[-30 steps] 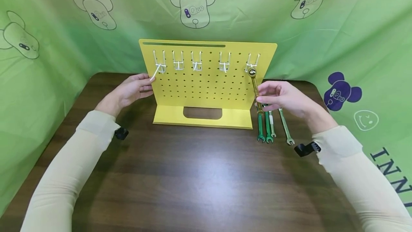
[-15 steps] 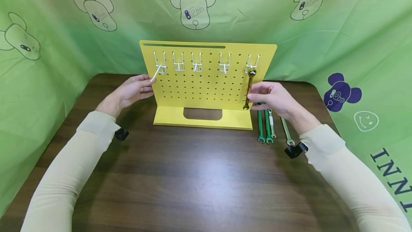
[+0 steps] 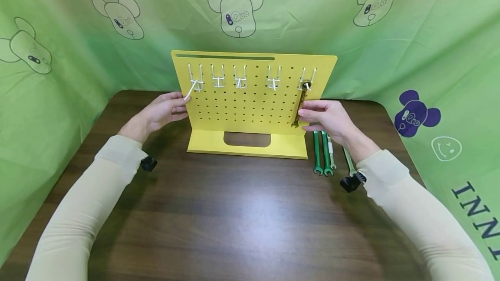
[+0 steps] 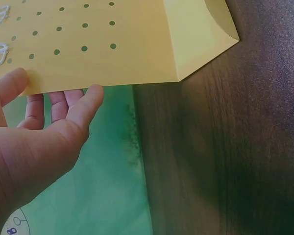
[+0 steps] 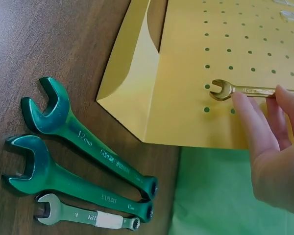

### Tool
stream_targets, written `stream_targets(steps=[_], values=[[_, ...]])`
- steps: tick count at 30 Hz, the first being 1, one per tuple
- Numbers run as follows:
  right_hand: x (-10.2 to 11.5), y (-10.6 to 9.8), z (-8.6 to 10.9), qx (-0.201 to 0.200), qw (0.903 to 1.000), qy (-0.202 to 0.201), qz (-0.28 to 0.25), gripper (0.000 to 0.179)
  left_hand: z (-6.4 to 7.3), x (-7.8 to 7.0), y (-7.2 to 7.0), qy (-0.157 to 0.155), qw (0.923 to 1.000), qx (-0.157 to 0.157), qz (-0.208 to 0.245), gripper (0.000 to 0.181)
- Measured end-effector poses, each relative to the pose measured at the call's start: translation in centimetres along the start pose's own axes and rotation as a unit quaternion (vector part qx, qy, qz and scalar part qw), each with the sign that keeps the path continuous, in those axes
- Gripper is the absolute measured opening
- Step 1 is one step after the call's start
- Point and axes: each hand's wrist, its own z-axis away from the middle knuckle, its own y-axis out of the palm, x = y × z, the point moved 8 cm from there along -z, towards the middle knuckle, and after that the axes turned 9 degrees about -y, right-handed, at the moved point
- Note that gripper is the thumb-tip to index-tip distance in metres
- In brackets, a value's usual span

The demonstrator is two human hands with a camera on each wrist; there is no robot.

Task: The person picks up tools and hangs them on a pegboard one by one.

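A yellow pegboard [image 3: 234,120] stands upright on the table, with several white wire hooks along its upper part. My left hand [image 3: 158,114] holds its left edge, the thumb in front and the other fingers behind, as the left wrist view shows. Between thumb and fingers, my right hand [image 3: 328,120] pinches a gold combination wrench [image 3: 300,105] at the board's right side. The wrench's ring end surrounds the prong of the rightmost hook [image 3: 312,75]. Its open jaw points down, slightly leftward, near the board's face; the right wrist view shows this end [image 5: 223,90] close to the holes.
Two green wrenches [image 5: 100,152] and a smaller wrench with a white label [image 5: 83,215] lie on the table right of the board. Another silver wrench [image 3: 349,161] lies partly behind the right wrist. A green printed curtain [image 3: 281,16] hangs around the dark wooden table [image 3: 218,211].
The right hand has carried the gold wrench left and in front of the board. Its ring has gone onto the rightmost hook. The left hand stays at the board's edge.
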Motion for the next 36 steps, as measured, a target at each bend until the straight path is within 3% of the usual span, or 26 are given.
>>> stream_targets(steps=[9, 21, 29, 36], values=[[0.3, -0.1, -0.2, -0.043, 0.9980, -0.013, 0.045, 0.028, 0.0, 0.1, -0.4, 0.008, 0.9995, -0.020, 0.025, 0.015], [0.5, 0.3, 0.1, -0.046, 0.9961, -0.028, 0.070, 0.035, 0.1, 0.1, -0.6, 0.005, 0.9996, -0.018, 0.023, 0.019], [1.2, -0.3, 1.4, -0.046, 0.9883, -0.064, 0.130, 0.037, 0.2, 0.1, 0.1, 0.000, 0.9999, 0.001, 0.017, 0.025], [1.8, -0.4, 2.4, -0.027, 0.9878, -0.061, 0.141, 0.038, 0.6, 0.1, 0.0, 0.004, 0.9997, 0.009, 0.020, 0.028]])
